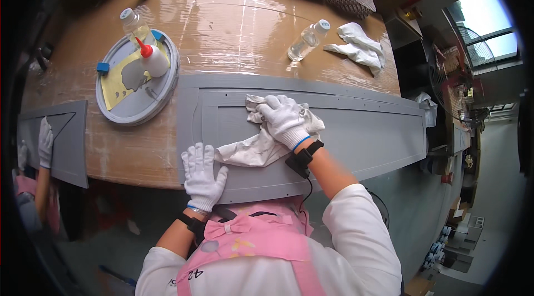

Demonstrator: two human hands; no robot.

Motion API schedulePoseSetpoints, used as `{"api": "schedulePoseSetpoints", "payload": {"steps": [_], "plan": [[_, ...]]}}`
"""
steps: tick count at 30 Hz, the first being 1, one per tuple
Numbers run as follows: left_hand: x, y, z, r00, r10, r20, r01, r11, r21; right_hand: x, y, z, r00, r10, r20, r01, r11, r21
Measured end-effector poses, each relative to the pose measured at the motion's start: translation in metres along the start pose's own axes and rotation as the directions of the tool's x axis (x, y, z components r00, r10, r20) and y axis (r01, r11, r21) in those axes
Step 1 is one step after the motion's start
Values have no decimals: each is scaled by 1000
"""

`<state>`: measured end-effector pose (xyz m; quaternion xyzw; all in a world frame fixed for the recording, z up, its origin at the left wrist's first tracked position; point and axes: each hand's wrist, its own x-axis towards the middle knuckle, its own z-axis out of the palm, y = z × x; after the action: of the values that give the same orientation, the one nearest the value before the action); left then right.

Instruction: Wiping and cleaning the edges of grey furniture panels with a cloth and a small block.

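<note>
A long grey framed panel (356, 140) lies across the front of the table, its near edge against my pink apron. My right hand (282, 121), in a white knit glove, is closed over a crumpled whitish rag (253, 148) and presses it on the panel. The rag spreads to the left with dark smudges on it. My left hand (203, 176), gloved too, rests flat on the panel's near left corner, fingers stretched out.
Left stands a round grey lid (139, 117) bearing a red-tipped squeeze bottle (154, 62), yellow sandpaper and blue blocks. A clear bottle (305, 43) and a white cloth (359, 48) sit beyond the panel. At far left, a co-worker's gloved hand (45, 140) touches another grey panel (69, 146).
</note>
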<state>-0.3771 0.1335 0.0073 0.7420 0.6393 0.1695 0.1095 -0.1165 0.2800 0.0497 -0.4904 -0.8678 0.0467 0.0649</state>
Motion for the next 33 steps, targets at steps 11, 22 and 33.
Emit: {"api": "schedulePoseSetpoints", "payload": {"steps": [11, 22, 33], "plan": [[-3, 1, 7, 1000, 15, -23, -15, 1000, 3, 13, 0, 2, 1000, 14, -8, -15, 995, -95], [-1, 1, 2, 1000, 1, -19, -2, 999, -49, 13, 6, -3, 996, -78, -38, 74, 993, -91], [-2, 1, 0, 1000, -9, 11, 9, 1000, -8, -9, 34, -10, 999, -26, -19, 23, 991, -130]]}}
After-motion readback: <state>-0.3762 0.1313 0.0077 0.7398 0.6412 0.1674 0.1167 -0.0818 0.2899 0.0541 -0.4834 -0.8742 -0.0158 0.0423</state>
